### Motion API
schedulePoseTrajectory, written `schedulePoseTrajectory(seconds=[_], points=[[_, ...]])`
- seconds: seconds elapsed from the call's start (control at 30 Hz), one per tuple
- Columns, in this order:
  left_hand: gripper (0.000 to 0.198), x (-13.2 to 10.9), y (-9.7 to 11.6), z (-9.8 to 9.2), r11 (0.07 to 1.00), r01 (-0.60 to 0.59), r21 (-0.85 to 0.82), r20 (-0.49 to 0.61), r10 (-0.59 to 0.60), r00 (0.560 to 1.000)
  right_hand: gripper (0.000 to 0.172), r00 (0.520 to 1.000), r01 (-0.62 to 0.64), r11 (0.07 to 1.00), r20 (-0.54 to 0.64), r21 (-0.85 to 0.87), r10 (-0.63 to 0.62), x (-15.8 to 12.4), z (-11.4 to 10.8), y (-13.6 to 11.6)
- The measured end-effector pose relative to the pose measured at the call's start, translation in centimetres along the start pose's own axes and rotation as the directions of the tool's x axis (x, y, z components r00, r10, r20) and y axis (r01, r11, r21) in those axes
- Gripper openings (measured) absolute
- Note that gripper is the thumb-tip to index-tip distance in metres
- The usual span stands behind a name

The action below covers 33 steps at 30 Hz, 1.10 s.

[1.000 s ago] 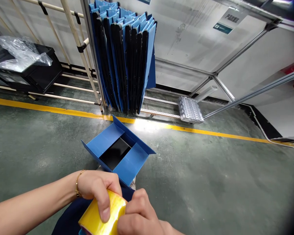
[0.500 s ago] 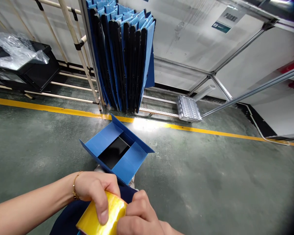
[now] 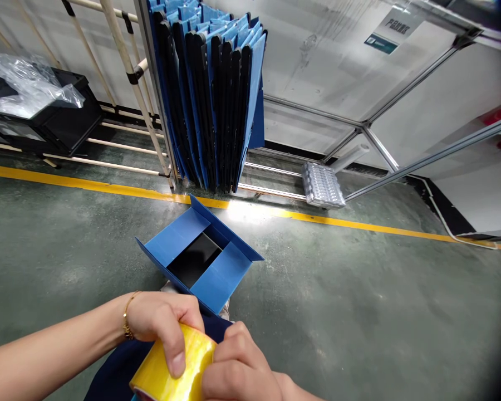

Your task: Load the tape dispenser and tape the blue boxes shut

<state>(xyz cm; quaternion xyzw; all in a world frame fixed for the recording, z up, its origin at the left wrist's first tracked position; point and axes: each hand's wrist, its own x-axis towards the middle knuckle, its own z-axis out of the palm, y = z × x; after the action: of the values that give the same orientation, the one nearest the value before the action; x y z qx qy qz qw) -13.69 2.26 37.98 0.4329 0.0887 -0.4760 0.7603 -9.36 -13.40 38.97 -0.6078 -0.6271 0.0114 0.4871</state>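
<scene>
My left hand is closed around a yellow roll of tape at the bottom of the view, thumb pressed on its outer face. My right hand is curled against the roll's right side, fingertips pinching at its surface. Just beyond the hands an open blue corrugated box sits on the green floor, flaps spread, dark inside. My dark trouser leg lies under the roll.
A row of folded blue and black boxes leans upright in a rack behind the yellow floor line. A clear plastic tray stack lies right of it. A black crate with plastic film stands far left. White panels with metal framing fill the right.
The view has shifted only slightly. My right hand's fingers have crept a little further over the tape roll; the left hand's grip is the same.
</scene>
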Motion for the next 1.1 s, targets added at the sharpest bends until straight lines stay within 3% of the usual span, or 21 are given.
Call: schedulePoseTrajectory(seconds=[0.1,0.17,0.33,0.47,0.63,0.7,0.87,1.0,1.1], points=[[0.017,0.0,-0.1,0.0,1.0,0.001,-0.008,0.0,-0.001,1.0,0.021,0.998,-0.068,0.979,-0.002,0.195,0.069,0.5,-1.7,0.2],[0.017,0.0,0.0,0.0,1.0,0.007,-0.012,0.006,-0.007,1.0,0.017,0.986,-0.119,0.976,0.136,0.182,0.095,1.1,-2.7,0.2],[0.015,0.4,-0.1,0.1,0.999,0.021,-0.039,-0.008,-0.022,1.0,0.027,0.912,0.061,0.996,0.403,0.063,-0.081,2.8,-4.6,0.3],[0.018,0.9,-0.4,-0.2,0.999,0.021,-0.047,-0.019,-0.021,1.0,0.031,0.838,0.126,0.992,0.537,-0.016,-0.098,4.1,-5.1,0.4],[0.019,1.0,-0.5,-0.4,0.999,0.017,-0.045,-0.019,-0.018,1.0,0.028,0.79,0.325,0.946,0.551,-0.001,-0.27,4.7,-4.8,0.6],[0.017,0.9,-0.4,-0.4,0.999,0.025,-0.041,-0.009,-0.026,1.0,0.032,0.787,0.321,0.947,0.55,0.021,-0.28,4.6,-4.7,0.7],[0.013,0.8,-0.1,-0.2,0.998,0.034,-0.061,0.0,-0.034,0.999,0.023,0.79,0.187,0.982,0.594,0.001,-0.151,4.6,-5.2,0.9],[0.013,0.9,-0.4,-0.3,0.995,0.029,-0.092,0.005,-0.029,1.0,0.043,0.766,0.293,0.956,0.595,0.015,-0.244,5.4,-5.3,0.5],[0.017,1.1,-0.7,-0.5,0.994,0.025,-0.108,0.01,-0.024,1.0,0.045,0.761,0.371,0.928,0.573,-0.001,-0.304,5.7,-5.0,0.2]])
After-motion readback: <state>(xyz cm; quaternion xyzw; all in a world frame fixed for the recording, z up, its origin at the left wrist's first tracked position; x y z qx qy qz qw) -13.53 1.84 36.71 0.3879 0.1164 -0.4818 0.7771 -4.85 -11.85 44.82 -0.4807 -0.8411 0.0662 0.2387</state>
